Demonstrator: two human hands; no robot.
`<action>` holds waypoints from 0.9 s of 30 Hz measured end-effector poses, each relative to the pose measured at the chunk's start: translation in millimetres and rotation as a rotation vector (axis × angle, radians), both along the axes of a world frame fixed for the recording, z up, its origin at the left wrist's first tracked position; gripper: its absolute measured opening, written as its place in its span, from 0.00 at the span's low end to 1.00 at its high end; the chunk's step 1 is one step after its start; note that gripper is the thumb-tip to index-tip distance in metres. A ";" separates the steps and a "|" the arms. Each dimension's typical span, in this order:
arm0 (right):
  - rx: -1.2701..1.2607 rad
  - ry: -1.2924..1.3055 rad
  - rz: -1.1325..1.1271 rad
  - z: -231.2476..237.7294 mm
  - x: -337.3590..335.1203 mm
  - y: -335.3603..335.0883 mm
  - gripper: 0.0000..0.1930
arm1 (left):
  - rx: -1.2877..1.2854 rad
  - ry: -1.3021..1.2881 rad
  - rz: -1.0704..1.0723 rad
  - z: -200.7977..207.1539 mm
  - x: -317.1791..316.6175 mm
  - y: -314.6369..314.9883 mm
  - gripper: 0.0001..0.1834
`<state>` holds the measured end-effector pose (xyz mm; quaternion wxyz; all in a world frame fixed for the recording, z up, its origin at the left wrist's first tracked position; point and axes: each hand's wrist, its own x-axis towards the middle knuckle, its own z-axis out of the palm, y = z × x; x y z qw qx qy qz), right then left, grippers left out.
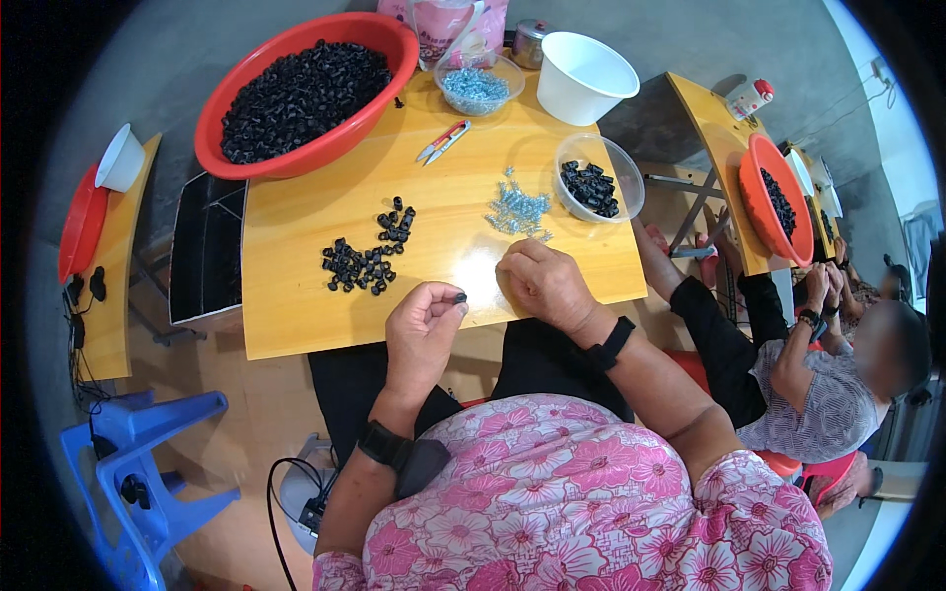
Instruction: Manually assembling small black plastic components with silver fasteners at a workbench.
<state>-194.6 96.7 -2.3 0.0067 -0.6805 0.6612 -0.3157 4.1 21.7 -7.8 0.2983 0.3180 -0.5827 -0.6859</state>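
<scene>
The left hand (422,325) hovers just over the near edge of the wooden table (296,315), its fingers curled in, with thumb and forefinger pinched on a small black cylindrical piece (459,296). The right hand (545,284) rests on the table near the same edge, just to the right of the left one; its fingers are folded under toward the palm, and whether they hold anything cannot be told.

A loose heap of black pieces (367,254) lies on the table's middle, to the left of and beyond the left hand. A scatter of small silvery screws (519,212) lies just beyond the right hand. Near the right edge stands a clear bowl (623,165) with more black pieces in it. At the far left corner a big red basin (296,148) is filled with black pieces and overhangs the edge. Along the far edge stand a clear bowl of screws (480,87) and a white tub (585,79). A pair of small snips (442,142) lies between the red basin and the screw bowl.

To the right, another person (828,384) sits at a second table (714,138) that carries a red basin too.
</scene>
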 end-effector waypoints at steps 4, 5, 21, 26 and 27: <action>0.001 -0.001 0.054 6.3 1.5 -0.9 0.10 | 0.011 -0.005 0.002 -0.6 0.2 0.3 0.07; 0.011 -0.061 0.061 7.3 2.0 -1.1 0.08 | 0.010 -0.006 0.004 -1.1 -0.1 0.2 0.07; -0.042 -0.325 0.155 18.8 36.8 -10.1 0.14 | -0.057 -0.053 0.025 -6.9 -0.4 -1.5 0.09; -0.047 -0.124 0.212 32.2 38.0 -12.1 0.18 | -0.026 -0.065 0.022 -3.5 0.5 -1.2 0.09; -0.061 -0.060 0.227 34.0 38.7 -12.1 0.19 | -0.039 -0.070 0.024 -3.5 0.7 -1.4 0.09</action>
